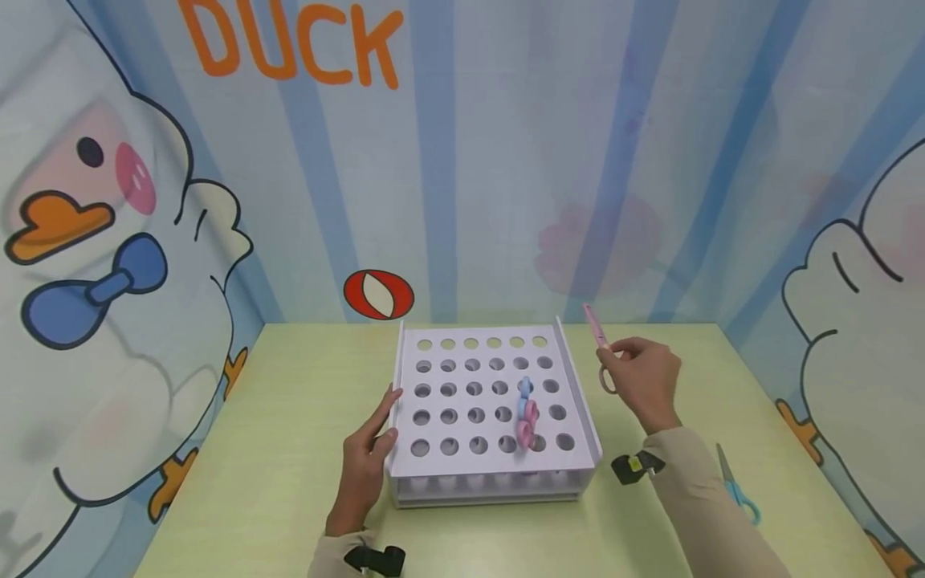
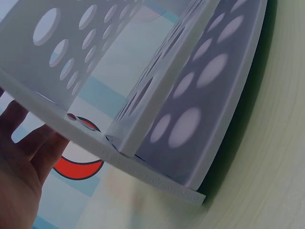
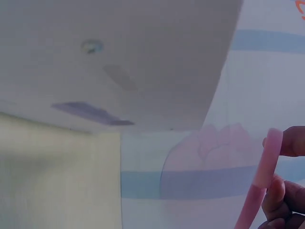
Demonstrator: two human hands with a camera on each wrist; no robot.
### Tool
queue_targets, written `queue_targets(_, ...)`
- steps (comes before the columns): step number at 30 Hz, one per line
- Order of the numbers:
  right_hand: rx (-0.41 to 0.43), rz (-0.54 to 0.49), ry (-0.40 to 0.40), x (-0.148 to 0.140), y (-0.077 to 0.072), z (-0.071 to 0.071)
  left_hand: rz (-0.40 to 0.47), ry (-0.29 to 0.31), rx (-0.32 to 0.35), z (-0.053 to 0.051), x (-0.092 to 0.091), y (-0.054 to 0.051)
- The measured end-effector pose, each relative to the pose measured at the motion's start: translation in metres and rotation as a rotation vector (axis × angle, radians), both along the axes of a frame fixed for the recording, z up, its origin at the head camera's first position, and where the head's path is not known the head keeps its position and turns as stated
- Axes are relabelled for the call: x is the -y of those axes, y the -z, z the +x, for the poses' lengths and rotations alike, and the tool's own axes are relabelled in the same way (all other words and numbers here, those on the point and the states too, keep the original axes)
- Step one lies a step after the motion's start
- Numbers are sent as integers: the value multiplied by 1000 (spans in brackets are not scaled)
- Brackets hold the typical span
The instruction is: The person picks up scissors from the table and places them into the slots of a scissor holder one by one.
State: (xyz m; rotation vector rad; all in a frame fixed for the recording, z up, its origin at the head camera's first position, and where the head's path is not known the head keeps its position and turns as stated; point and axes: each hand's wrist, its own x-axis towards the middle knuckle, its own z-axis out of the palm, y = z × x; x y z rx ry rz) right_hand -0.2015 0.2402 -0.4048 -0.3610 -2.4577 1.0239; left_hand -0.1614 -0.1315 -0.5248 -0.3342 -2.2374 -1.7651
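Right of the rack (image 1: pixel 487 401), my right hand (image 1: pixel 645 382) pinches pink scissors (image 1: pixel 596 323); my left hand (image 1: pixel 363 474), fingers extended, touches the rack's left side.

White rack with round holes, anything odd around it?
Perhaps the blue-handled scissors: they lie loose on the pale-green table, right of the rack, while blue and pink ring handles stick up from it.

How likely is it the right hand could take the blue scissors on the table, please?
Probably not yet: the right hand grips pink scissors, though those blue scissors lie uncovered beside the sleeve.
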Motion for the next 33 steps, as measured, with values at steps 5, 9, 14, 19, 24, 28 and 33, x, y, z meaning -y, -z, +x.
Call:
queue_targets(5, -24, -9, -25, 9, -4, 2, 4, -1, -2, 1, -1, -2)
queue_targets(9, -48, -7, -42, 15, -4, 3, 2, -5, 2, 1, -1, -1)
queue_targets(14, -43, -57, -62, 25, -8, 5, -3, -14, 10, 1, 0, 1)
queue_targets(19, 14, -128, -82, 33, -12, 7, 0, -12, 9, 1, 0, 1)
queue_targets(24, 57, -174, -98, 37, -13, 8, 8, -3, 5, 2, -1, 0)
queue_targets(28, 84, -198, -110, 40, -14, 8, -4, -9, -12, 1, -2, 0)
queue_targets(33, 104, -241, -152, 44, -16, 8, -12, -17, -11, 0, -2, 0)
